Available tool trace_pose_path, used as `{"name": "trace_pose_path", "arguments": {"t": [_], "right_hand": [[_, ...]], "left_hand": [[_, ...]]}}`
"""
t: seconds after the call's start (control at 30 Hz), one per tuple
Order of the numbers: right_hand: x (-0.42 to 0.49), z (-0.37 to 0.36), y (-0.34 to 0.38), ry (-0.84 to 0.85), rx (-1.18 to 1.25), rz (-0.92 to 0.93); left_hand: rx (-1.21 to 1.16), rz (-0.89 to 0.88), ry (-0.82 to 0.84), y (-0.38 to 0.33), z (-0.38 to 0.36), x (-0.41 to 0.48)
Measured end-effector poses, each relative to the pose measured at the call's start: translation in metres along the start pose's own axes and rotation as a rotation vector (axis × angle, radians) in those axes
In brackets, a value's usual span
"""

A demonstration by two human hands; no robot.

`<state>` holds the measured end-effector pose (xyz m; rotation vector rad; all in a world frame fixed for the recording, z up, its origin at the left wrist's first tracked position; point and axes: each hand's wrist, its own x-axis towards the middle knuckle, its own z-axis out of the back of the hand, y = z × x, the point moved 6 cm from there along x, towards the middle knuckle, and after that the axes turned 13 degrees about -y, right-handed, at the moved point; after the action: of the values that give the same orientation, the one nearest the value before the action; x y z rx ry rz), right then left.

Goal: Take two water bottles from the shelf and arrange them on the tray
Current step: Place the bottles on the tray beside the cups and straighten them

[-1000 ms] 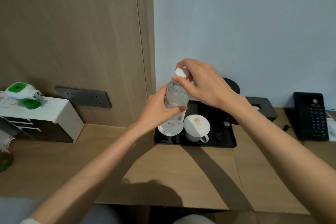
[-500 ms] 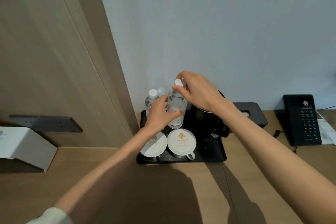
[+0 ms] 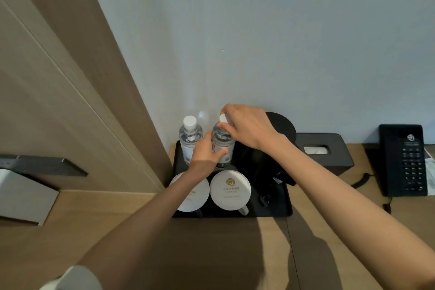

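A black tray [image 3: 277,209] sits on the wooden counter against the wall. One clear water bottle [image 3: 189,141] with a white cap stands upright in the tray's back left corner. A second water bottle [image 3: 222,142] stands just right of it, upright at the back of the tray. My left hand [image 3: 206,156] wraps its body from the front. My right hand [image 3: 247,128] pinches its white cap from above. Whether its base touches the tray is hidden by my left hand.
Two white mugs with paper lids [image 3: 230,189] fill the tray's front. A black kettle [image 3: 266,153] stands at the tray's right. A black tissue box [image 3: 327,150] and a black phone [image 3: 402,160] lie further right. A wooden panel [image 3: 70,77] rises on the left.
Both hands carried the second bottle away from me and down, to the back of the tray beside the first bottle. The camera moved closer and turned right.
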<state>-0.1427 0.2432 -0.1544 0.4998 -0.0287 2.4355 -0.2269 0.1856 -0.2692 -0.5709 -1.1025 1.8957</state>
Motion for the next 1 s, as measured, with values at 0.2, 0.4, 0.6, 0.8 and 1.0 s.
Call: {"name": "trace_pose_path", "arguments": {"t": [0.2,0.4,0.6,0.8,1.0], "right_hand": [[0.003,-0.011,-0.004,0.025,-0.021,0.023],[0.002,-0.014,-0.003,0.060,-0.019,0.028],[0.001,-0.013,-0.006,0.108,-0.019,-0.001],[-0.007,-0.012,-0.008,0.116,-0.071,-0.007],[0.008,-0.002,0.026,0.074,0.036,0.055]], "left_hand": [[-0.030,0.036,-0.010,0.006,-0.006,0.001],[-0.008,0.038,0.006,0.009,-0.008,-0.001],[0.006,0.022,0.042,0.004,-0.008,-0.005],[-0.092,0.089,0.051,0.007,0.021,-0.029],[-0.075,0.202,-0.244,0.025,0.067,-0.040]]}}
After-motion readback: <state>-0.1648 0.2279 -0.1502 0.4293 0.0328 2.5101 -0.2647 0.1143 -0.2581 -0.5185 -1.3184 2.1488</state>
